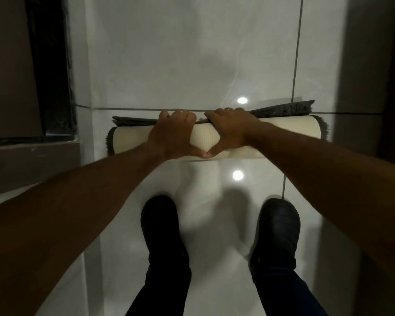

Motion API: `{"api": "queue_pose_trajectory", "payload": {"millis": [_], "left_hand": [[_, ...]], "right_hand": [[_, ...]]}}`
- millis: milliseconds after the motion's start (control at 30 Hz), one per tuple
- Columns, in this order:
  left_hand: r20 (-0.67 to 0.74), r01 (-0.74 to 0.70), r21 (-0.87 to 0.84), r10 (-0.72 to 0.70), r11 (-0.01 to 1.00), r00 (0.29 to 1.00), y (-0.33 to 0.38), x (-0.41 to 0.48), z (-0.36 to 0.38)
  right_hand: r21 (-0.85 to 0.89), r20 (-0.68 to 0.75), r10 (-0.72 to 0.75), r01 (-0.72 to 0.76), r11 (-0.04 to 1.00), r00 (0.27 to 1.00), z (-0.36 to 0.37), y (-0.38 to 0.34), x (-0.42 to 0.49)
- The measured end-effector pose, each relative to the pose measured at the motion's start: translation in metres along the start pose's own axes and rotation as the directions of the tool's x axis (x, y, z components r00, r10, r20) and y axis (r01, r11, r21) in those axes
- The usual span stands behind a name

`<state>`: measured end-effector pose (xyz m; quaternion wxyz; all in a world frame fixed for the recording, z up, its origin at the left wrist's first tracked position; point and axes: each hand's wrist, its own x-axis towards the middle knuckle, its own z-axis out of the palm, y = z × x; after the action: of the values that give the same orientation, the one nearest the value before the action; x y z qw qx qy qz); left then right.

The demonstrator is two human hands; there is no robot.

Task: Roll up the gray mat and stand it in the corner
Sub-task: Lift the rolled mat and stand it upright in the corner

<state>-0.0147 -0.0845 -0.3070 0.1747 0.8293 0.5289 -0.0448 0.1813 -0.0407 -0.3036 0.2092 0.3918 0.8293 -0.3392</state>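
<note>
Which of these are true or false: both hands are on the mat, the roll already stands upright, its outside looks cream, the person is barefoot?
1. Both hands are on the mat. True: the left hand and right hand press on the gray mat.
2. The roll stands upright. False: it lies flat on the tiled floor.
3. Its outer surface is cream. True.
4. The person is barefoot. False: dark shoes are worn.

No legible txt, labels or nos. anywhere.
</note>
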Motion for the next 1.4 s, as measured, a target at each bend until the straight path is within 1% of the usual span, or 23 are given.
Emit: {"api": "queue_pose_trajectory", "payload": {"millis": [100,167,200,233,267,300,333,367,400,433,467,500,533,567,633,667,733,833,933,967,1067,1200,1400], "left_hand": [[-0.009,-0.002,0.104,0.003,0.995,1.0,0.002,-0.005,-0.019],[-0.101,-0.021,0.121,0.033,0.992,0.994,0.004,-0.006,-0.039],[-0.169,0.027,0.089,-0.012,0.996,0.986,0.007,-0.007,-0.053],[-0.246,0.142,0.011,-0.135,0.99,0.96,0.012,-0.005,-0.071],[-0.301,0.302,-0.137,-0.33,0.943,0.895,0.018,-0.004,-0.089],[-0.314,0.456,-0.348,-0.56,0.819,0.767,0.024,-0.001,-0.107],[-0.225,0.533,-0.592,-0.759,0.605,0.611,0.029,0.005,-0.127],[-0.02,0.513,-0.801,-0.869,0.309,0.494,0.033,0.01,-0.142],[0.223,0.425,-0.905,-0.849,0.002,0.478,0.038,0.023,-0.17],[0.414,0.357,-0.901,-0.732,-0.245,0.541,0.043,0.034,-0.194],[0.513,0.347,-0.858,-0.585,-0.379,0.628,0.049,0.051,-0.226],[0.529,0.358,-0.84,-0.471,-0.408,0.706,0.054,0.068,-0.252],[0.502,0.343,-0.852,-0.426,-0.396,0.753,0.057,0.085,-0.274],[0.46,0.309,-0.873,-0.423,-0.377,0.781,0.06,0.103,-0.301],[0.388,0.257,-0.91,-0.449,-0.326,0.805,0.06,0.131,-0.35],[0.346,0.235,-0.929,-0.453,-0.285,0.822,0.057,0.145,-0.375],[0.275,0.205,-0.958,-0.437,-0.201,0.857,0.047,0.17,-0.414],[0.183,0.171,-0.983,-0.441,-0.068,0.879,0.034,0.213,-0.47],[0.159,0.159,-0.986,-0.476,-0.042,0.865,0.003,0.257,-0.505],[0.152,0.161,-0.987,-0.449,-0.018,0.88,-0.019,0.28,-0.521],[0.216,0.209,-0.976,-0.337,-0.057,0.916,-0.071,0.31,-0.552],[0.169,0.128,-0.983,-0.388,-0.128,0.906,-0.124,0.363,-0.601],[0.151,0.113,-0.988,-0.47,-0.109,0.87,-0.192,0.465,-0.661]], "right_hand": [[0.078,-0.039,0.023,-0.02,0.997,0.999,-0.005,-0.006,-0.004],[0.23,-0.063,0.1,-0.083,0.97,0.993,-0.016,-0.004,-0.015],[0.316,-0.066,0.143,-0.115,0.942,0.988,-0.024,-0.001,-0.022],[0.402,-0.07,0.186,-0.143,0.904,0.98,-0.038,0.002,-0.033],[0.487,-0.065,0.227,-0.168,0.857,0.972,-0.051,0.006,-0.043],[0.563,-0.062,0.263,-0.184,0.806,0.963,-0.065,0.01,-0.053],[0.624,-0.057,0.287,-0.19,0.758,0.956,-0.083,0.014,-0.063],[0.672,-0.051,0.307,-0.195,0.715,0.95,-0.094,0.016,-0.072],[0.708,-0.055,0.317,-0.187,0.681,0.947,-0.12,0.02,-0.082],[0.732,-0.055,0.318,-0.178,0.658,0.946,-0.141,0.02,-0.092],[0.746,-0.062,0.309,-0.162,0.646,0.949,-0.173,0.023,-0.103],[0.752,-0.067,0.283,-0.138,0.645,0.957,-0.202,0.025,-0.11],[0.761,-0.073,0.246,-0.106,0.64,0.967,-0.23,0.027,-0.116],[0.758,-0.088,0.193,-0.061,0.65,0.977,-0.264,0.032,-0.123],[0.765,-0.117,0.125,0.009,0.645,0.985,-0.331,0.035,-0.135],[0.776,-0.167,0.122,0.053,0.629,0.978,-0.372,0.037,-0.139],[0.813,-0.305,0.144,0.179,0.554,0.941,-0.452,0.035,-0.133],[0.767,-0.473,0.133,0.333,0.548,0.871,-0.571,0.02,-0.101],[0.73,-0.537,0.207,0.327,0.6,0.818,-0.637,0.019,-0.06],[0.723,-0.558,0.228,0.333,0.605,0.798,-0.661,0.028,-0.041],[0.748,-0.549,0.242,0.341,0.569,0.8,-0.69,0.05,-0.007],[0.761,-0.545,0.248,0.348,0.547,0.801,-0.728,0.067,0.04],[0.808,-0.487,0.204,0.35,0.474,0.849,-0.828,0.106,0.12]]}}
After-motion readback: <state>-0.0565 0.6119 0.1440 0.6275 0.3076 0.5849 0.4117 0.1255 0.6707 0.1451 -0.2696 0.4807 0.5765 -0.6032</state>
